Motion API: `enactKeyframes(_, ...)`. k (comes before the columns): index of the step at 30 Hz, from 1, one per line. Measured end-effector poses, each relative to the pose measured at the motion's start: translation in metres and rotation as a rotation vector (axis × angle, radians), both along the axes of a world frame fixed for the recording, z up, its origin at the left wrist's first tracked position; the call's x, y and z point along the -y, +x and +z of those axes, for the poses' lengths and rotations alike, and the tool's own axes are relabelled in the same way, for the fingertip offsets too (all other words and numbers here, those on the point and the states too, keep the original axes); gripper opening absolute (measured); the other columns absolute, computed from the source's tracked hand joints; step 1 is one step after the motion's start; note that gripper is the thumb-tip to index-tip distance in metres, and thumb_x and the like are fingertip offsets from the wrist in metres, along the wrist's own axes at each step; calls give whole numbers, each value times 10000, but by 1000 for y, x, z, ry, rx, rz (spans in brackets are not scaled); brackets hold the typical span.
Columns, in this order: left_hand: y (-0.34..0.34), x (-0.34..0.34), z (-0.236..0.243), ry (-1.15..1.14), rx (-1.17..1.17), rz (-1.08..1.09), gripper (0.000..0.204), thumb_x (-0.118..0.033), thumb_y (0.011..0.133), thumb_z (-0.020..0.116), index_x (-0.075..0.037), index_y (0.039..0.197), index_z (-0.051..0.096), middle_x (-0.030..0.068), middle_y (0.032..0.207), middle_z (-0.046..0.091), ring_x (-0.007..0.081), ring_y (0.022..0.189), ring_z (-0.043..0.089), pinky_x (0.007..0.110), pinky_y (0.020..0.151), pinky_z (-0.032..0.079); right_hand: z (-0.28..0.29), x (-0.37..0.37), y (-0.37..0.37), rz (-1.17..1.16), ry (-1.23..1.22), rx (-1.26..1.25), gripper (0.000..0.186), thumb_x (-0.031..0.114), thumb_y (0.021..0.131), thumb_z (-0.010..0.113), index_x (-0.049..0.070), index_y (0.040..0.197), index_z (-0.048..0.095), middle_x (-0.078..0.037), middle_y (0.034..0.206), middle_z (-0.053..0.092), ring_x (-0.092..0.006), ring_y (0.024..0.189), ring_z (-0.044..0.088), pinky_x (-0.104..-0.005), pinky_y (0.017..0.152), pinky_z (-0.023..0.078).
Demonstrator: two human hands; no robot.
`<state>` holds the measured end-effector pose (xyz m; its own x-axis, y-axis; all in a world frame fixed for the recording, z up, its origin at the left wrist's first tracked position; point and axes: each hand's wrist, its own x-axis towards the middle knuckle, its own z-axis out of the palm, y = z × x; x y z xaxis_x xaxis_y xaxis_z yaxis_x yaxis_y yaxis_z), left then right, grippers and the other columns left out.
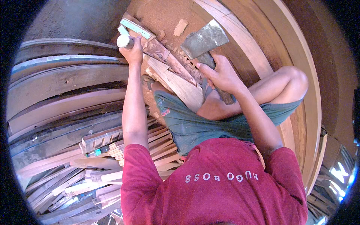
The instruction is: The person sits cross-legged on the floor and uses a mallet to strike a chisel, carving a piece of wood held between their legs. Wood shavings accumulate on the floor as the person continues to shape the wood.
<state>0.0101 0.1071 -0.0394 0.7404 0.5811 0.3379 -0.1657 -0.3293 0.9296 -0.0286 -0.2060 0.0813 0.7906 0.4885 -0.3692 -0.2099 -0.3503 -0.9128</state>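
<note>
Left hand (134, 52): had fingers clenched round a white-ended handle (123, 41); stood at the upper left of the work, next to a mint-painted strip (137, 29) of wood.

Right hand (222, 75): grasped the dark shaft of a hatchet-like tool (205, 38); showed, beyond the fingers, a broad grey blade, scuffed whitish in patches.

Reddish timber (168, 58): lay slantwise between both hands, with lower end near the folded legs (273, 84); bore rough, splintered cuts and loose shavings.

Pale wedge (183, 90) of wood: lay alongside the timber, just in front of green shorts (202, 129).

Loose chip (180, 27), tan: lay on brown ground (165, 14), to the upper left of the blade.

Curved boards (67, 82), grey-brown: were ranged in rows at left.

Thin slats (161, 142): lay heaped at lower left.

Long planks (305, 93), brown: arched round the right side.

Red shirt (217, 195): filled the lower middle, short-sleeved, pale-lettered on the back.
</note>
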Motion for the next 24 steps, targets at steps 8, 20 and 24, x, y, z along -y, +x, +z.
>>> enactKeyframes(8, -14, -5, -6, -40, -37, -71, 141, -30, 758, 683, -46, 677, 567, -1, 596, 562, 97, 526, 540, 258, 490, 419, -5, 6, -3, -30, -16, -5, 323, 267, 887, 629, -13, 1041, 583, -46, 593, 563, -115, 425, 511, -298, 414, 421)
enactKeyframes(20, -41, 0, -20, -41, 7, -43, 164, -4, 795, 612, -42, 686, 496, 11, 641, 517, 108, 597, 490, 271, 562, 415, -17, 17, -2, -47, 0, -17, 295, 252, 897, 626, -21, 992, 565, -43, 593, 555, -113, 439, 522, -286, 417, 423)
enactKeyframes(24, -50, -4, -32, -22, 17, -70, 147, -12, 782, 613, -40, 691, 502, 19, 677, 522, 118, 651, 496, 284, 613, 427, -14, 19, -1, -36, 2, -11, 278, 229, 914, 619, -32, 974, 547, -29, 589, 538, -102, 433, 507, -274, 405, 410)
